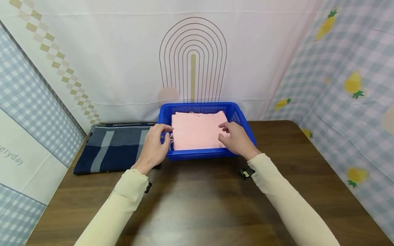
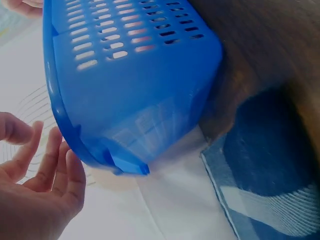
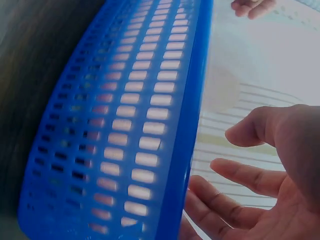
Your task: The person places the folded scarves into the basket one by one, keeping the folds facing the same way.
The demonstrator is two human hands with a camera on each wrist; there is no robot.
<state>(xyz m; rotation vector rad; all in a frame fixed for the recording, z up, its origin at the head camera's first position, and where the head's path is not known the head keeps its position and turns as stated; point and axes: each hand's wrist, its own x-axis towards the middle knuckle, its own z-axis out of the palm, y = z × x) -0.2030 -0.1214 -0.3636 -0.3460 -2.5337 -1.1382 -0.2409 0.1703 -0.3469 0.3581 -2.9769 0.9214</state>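
My fabric sleeves (image 1: 123, 198) are plain cream. The rectangular plastic basket (image 1: 200, 153) is solid blue; the flat cloth (image 1: 197, 131) inside it, pale pink. Left of the basket, a folded cloth (image 1: 118, 152) mixes navy and grey-blue with light grey stripes. Under the basket, the wooden tabletop (image 1: 200, 212) is brown-grained; behind, white fabric (image 1: 129, 51) bears thin arches.

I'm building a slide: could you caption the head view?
Left hand and right hand at a blue basket of pink cloth, plaid cloth beside it on the table.
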